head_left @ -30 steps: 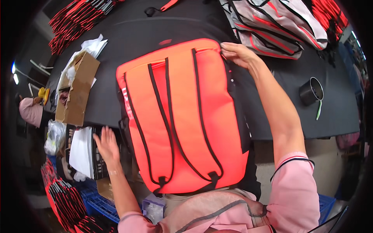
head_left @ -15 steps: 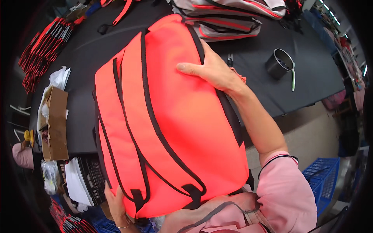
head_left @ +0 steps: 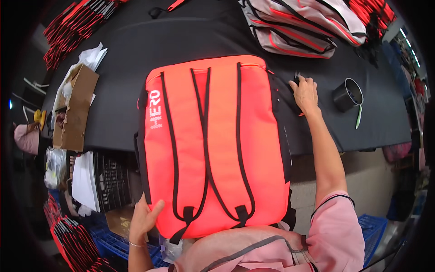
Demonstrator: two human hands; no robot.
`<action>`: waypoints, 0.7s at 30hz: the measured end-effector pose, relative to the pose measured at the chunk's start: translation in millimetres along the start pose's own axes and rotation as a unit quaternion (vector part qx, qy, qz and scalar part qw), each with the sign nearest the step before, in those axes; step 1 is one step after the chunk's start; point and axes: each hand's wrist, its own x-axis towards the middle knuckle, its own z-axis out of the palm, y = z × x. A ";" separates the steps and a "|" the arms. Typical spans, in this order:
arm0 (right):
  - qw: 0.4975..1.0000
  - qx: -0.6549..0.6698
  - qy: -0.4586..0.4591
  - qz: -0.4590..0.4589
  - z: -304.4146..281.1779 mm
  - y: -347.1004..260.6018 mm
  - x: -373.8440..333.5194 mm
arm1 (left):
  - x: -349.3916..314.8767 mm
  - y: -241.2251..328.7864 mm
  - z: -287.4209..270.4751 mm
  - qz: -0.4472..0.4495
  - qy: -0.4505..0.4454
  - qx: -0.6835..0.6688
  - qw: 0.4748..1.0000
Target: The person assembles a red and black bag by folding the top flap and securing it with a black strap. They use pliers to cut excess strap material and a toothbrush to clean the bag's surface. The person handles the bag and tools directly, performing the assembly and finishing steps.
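Left hand (head_left: 143,218) holds the bag (head_left: 222,140) at its seven o'clock; right hand (head_left: 306,96) curls over a dark tool (head_left: 296,80) at two, grip unclear.

Box (head_left: 82,106) lies left of the backpack (head_left: 222,140) — cup (head_left: 343,99) right.

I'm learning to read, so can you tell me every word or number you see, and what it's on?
Pale lettering running up the left of the red-orange backpack: big enough to read, but I won't copy it out.
Small white marks on its black right side: too small to read.
I can make out no other writing.
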 end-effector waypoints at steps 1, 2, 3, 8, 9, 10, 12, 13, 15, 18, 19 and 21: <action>1.000 -0.003 0.008 -0.020 5.2 -0.4 1.8 | 4.8 5.7 -3.2 0.002 -0.002 0.074 0.997; 0.999 0.031 0.014 -0.015 10.2 -0.1 2.9 | 13.6 17.8 -13.6 -0.067 0.002 0.220 0.973; 0.998 0.064 0.021 -0.008 12.6 0.1 3.8 | 25.7 39.8 -25.0 -0.132 0.003 0.361 0.923; 0.971 0.219 -0.049 0.078 -2.3 7.1 -1.2 | 116.2 92.2 -10.9 0.490 0.253 0.340 0.762; 0.941 0.302 -0.087 0.126 -16.7 -3.9 -4.6 | 129.9 107.5 -3.9 0.531 0.226 0.381 0.722; 0.901 0.378 -0.123 0.173 -27.1 -10.3 -8.5 | 144.6 121.4 7.7 0.566 0.193 0.417 0.685; 0.880 0.429 -0.136 0.150 -39.3 -9.4 -14.2 | 166.6 147.5 30.2 0.654 0.126 0.427 0.611; 0.870 0.452 -0.139 0.141 -48.5 -10.4 -18.0 | 176.3 157.9 39.8 0.709 0.093 0.398 0.575; 0.877 0.450 -0.129 0.108 -56.1 -13.5 -21.3 | 190.9 175.0 55.8 0.736 0.025 0.369 0.568; 0.848 0.510 -0.113 0.086 -64.2 -30.8 -13.4 | 198.3 203.7 58.5 0.714 -0.034 0.313 0.625; 0.863 0.491 -0.101 0.066 -61.7 -27.7 -5.5 | 199.8 218.2 59.1 0.700 -0.049 0.289 0.651; 0.933 0.355 0.015 -0.060 -39.0 -15.6 16.7 | 206.1 246.8 54.9 0.681 -0.052 0.131 0.719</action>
